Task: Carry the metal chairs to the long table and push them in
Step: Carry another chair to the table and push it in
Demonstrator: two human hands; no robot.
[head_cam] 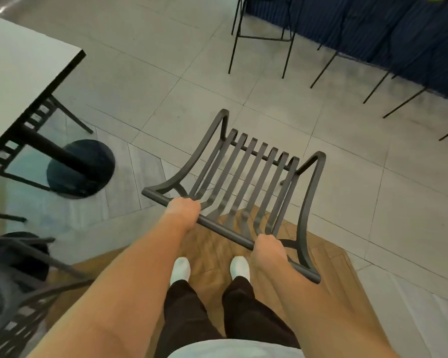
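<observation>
A dark grey metal chair (246, 174) with a slatted seat and back is in front of me, seen from above. Both hands grip its top back rail. My left hand (184, 211) is closed around the rail near its left end. My right hand (269, 250) is closed around the rail near its right end. The chair's legs are mostly hidden under the seat, so I cannot tell whether it touches the floor. A long white-topped table (18, 73) with a black edge stands at the left, apart from the chair.
The table rests on a black post with a round base (80, 169). Another metal chair (16, 293) is at the lower left. Thin black stool legs (261, 37) and a dark blue skirted counter (373, 32) stand at the upper right. Grey tile floor lies between.
</observation>
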